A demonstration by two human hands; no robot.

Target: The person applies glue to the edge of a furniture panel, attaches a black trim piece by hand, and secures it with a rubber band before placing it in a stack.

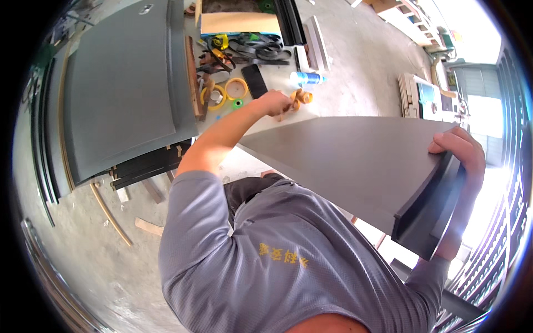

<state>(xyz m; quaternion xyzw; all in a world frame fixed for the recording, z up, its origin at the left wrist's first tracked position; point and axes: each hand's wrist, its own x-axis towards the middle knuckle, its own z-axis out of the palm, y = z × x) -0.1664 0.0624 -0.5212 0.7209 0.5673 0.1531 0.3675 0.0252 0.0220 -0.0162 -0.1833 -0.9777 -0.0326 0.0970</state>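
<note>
My left hand (274, 103) reaches across the table with its fingers closed at a curled tan strip (302, 97), which looks like tape. A dark phone (255, 81) lies just beyond that wrist, and a blue-labelled bottle (307, 78) rests on its side past the fingers. A large grey panel (327, 158) stretches in front of me, over the table's near part. At its right end my right hand (463, 147) is wrapped over the edge, beside a dark curved edge piece (427, 200). Part of the right forearm is hidden behind that end.
Tape rolls (236, 89), a small green roll (237, 104) and a heap of black straps (258, 49) lie on the table (288, 119). Stacked grey panels (122, 83) stand at the left. Wood strips (111, 213) lie on the floor. Metal racking (499, 222) lines the right.
</note>
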